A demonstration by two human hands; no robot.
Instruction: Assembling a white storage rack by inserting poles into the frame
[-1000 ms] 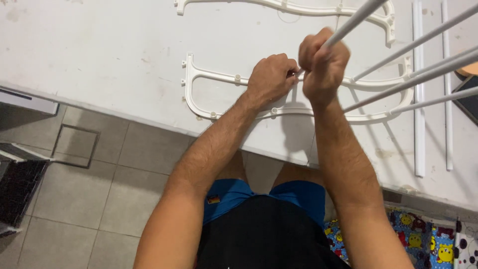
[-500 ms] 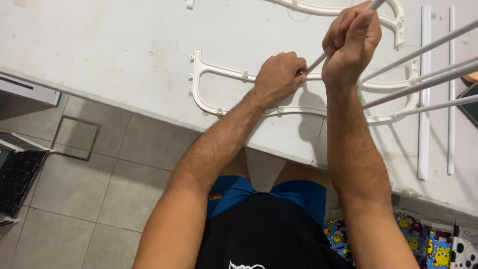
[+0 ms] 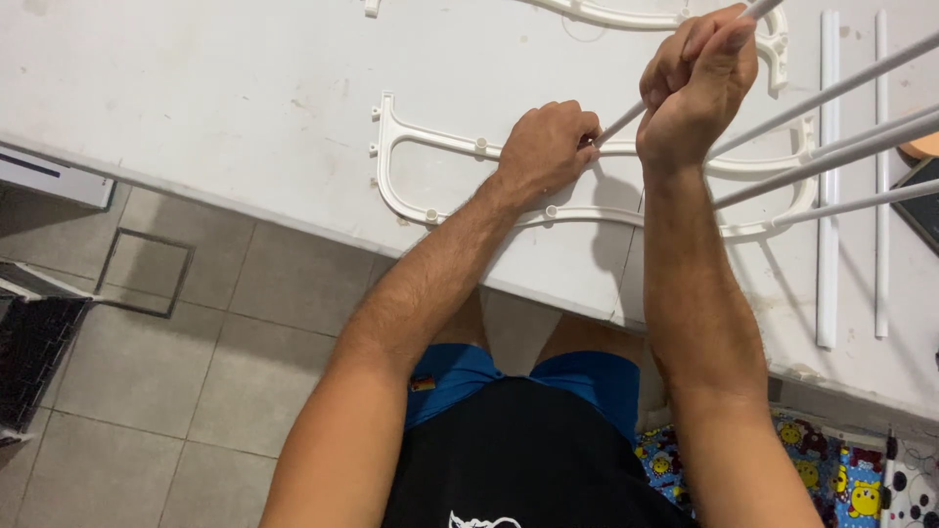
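Note:
A white plastic frame [image 3: 430, 137] with small sockets lies flat on the white table [image 3: 196, 88]. My left hand [image 3: 544, 147] rests fisted on the frame's upper rail, pressing it down where a thin white rod [image 3: 626, 119] meets it. My right hand [image 3: 696, 86] is closed around that rod higher up, holding it slanted toward the top right. Three more white rods [image 3: 841, 147] stick out of the frame's right part and run off to the right.
A second white frame [image 3: 626, 16] lies at the table's far edge. Two loose white bars [image 3: 827, 176] lie at the right. A dark object [image 3: 924, 200] sits at the right edge. Grey floor tiles [image 3: 196, 323] and a patterned mat [image 3: 841, 479] lie below.
My right hand has slid up along the rod, away from the left hand. The left hand has stayed on the frame. The view has shifted a little.

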